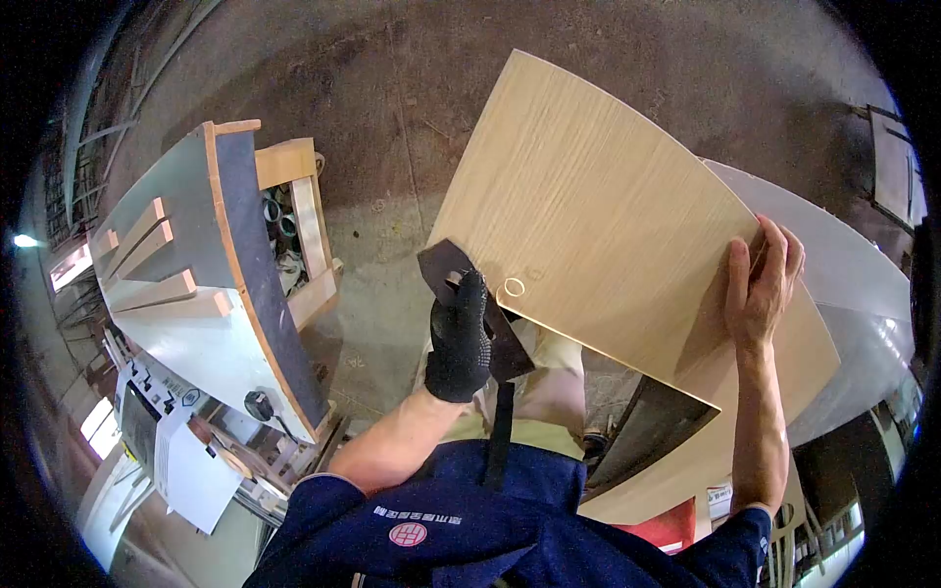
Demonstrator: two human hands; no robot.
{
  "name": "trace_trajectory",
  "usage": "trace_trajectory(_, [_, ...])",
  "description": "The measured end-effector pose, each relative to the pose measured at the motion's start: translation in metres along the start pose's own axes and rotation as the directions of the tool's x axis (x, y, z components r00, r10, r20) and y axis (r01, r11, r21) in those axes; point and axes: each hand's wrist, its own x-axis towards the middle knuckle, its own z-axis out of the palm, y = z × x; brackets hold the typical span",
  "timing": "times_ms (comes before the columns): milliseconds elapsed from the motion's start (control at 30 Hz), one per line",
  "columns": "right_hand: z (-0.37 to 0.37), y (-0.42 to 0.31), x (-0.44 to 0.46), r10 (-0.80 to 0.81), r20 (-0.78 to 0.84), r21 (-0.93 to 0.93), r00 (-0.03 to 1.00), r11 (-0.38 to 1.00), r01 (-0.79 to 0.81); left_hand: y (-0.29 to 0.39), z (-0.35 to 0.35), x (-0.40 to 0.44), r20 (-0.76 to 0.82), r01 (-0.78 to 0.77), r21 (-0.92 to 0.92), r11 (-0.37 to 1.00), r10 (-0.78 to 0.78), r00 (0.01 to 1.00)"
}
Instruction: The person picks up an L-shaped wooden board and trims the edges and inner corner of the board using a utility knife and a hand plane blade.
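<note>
A pale wood-grain panel (588, 206) slants across the middle, with its near edge in front of my legs. My left hand (461, 338), in a black dotted glove, is closed around a dark, elongated tool (510, 355) that looks like a hand plane. This tool lies along the panel's near left edge; its underside is hidden. Next to it, a thin curled shaving (511, 287) rests on the panel. My bare right hand (765, 284) grips the panel's right side, its fingers bent over the edge and partly hidden.
On the left stands a bench (186, 255) with several wood strips (176, 304) on its top. A grey sheet (843, 255) extends beyond the panel at right. Below my right arm is a red object (667, 527). Concrete floor (382, 137) stretches behind the panel.
</note>
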Motion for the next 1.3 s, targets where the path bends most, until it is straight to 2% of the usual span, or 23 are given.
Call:
trace_trajectory(133, [-0.001,0.003,0.000,0.033,0.003,0.014,0.999,0.999,-0.033,0.000,0.005,0.010,-0.034,0.003,-0.018,1.000,-0.004,0.999])
trace_trajectory(267, [-0.002,0.007,-0.001,0.039,0.009,0.020,0.999,0.999,-0.039,0.011,0.003,0.021,0.018,0.125,-0.067,0.990,-0.124,0.992])
trace_trajectory(367, [-0.002,0.010,-0.002,0.043,0.020,0.030,0.999,0.999,-0.043,0.023,0.004,0.027,0.065,0.160,-0.012,0.987,-0.159,0.985])
trace_trajectory(400, [-0.001,0.010,-0.002,0.049,0.022,0.033,0.999,0.998,-0.050,0.018,-0.005,0.029,0.121,0.011,0.166,0.986,-0.032,0.992])
trace_trajectory(500, [-0.003,0.008,-0.001,0.070,0.033,0.028,0.997,0.997,-0.071,0.024,0.002,0.028,0.050,0.156,0.104,0.982,-0.162,0.985])
trace_trajectory(533, [-0.003,0.008,0.000,0.074,0.038,0.024,0.997,0.997,-0.074,0.028,0.010,0.027,0.074,0.091,0.162,0.982,-0.104,0.992])
trace_trajectory(667, [-0.001,0.009,0.000,0.071,0.027,0.036,0.997,0.997,-0.072,0.022,0.045,0.016,-0.067,-0.066,0.043,0.997,0.069,0.995])
trace_trajectory(767, [0.000,0.007,-0.001,0.077,0.017,0.035,0.997,0.996,-0.078,-0.007,0.073,0.006,-0.198,-0.188,0.185,0.965,0.224,0.954])
trace_trajectory(800, [0.001,0.007,-0.002,0.080,0.017,0.035,0.997,0.996,-0.080,-0.014,0.087,-0.007,-0.200,-0.111,0.268,0.957,0.168,0.965])
trace_trajectory(833, [0.001,0.007,-0.002,0.080,0.012,0.031,0.997,0.996,-0.080,-0.016,0.098,-0.018,-0.085,-0.320,0.164,0.933,0.337,0.938])
trace_trajectory(933, [-0.004,0.001,0.000,0.078,0.014,0.025,0.997,0.997,-0.078,-0.042,0.088,-0.027,-0.055,-0.178,0.068,0.982,0.182,0.982])
trace_trajectory(1000, [-0.005,-0.001,0.001,0.076,0.015,0.017,0.997,0.997,-0.076,-0.016,0.085,-0.024,-0.031,-0.058,0.092,0.994,0.061,0.998])
trace_trajectory(1033, [-0.004,-0.002,0.003,0.075,0.015,0.014,0.997,0.997,-0.076,-0.015,0.085,-0.022,-0.035,-0.170,0.076,0.982,0.173,0.984])
trace_trajectory(1100, [-0.003,-0.016,0.010,0.044,0.013,0.052,0.999,0.998,-0.045,-0.011,0.071,-0.014,-0.068,-0.159,0.148,0.976,0.171,0.983])
trace_trajectory(1133, [-0.001,-0.024,0.015,0.028,0.007,0.098,1.000,0.995,-0.029,-0.006,0.068,-0.007,-0.101,-0.194,0.105,0.975,0.204,0.974])
trace_trajectory(1167, [0.000,-0.030,0.020,0.010,0.003,0.146,1.000,0.989,-0.010,0.009,0.069,-0.008,-0.090,-0.203,0.040,0.978,0.206,0.974])
trace_trajectory(1233, [-0.005,-0.031,0.023,-0.002,0.018,0.216,1.000,0.976,-0.002,0.017,0.055,0.004,-0.117,-0.124,0.023,0.992,0.126,0.985])
trace_trajectory(1267, [-0.009,-0.025,0.019,-0.013,-0.002,0.229,1.000,0.973,0.013,0.022,0.052,0.008,-0.134,-0.153,0.081,0.985,0.162,0.978])
trace_trajectory(1300, [-0.016,-0.018,0.015,-0.025,-0.016,0.237,1.000,0.971,0.028,0.020,0.050,0.017,-0.154,-0.256,0.061,0.965,0.262,0.953])
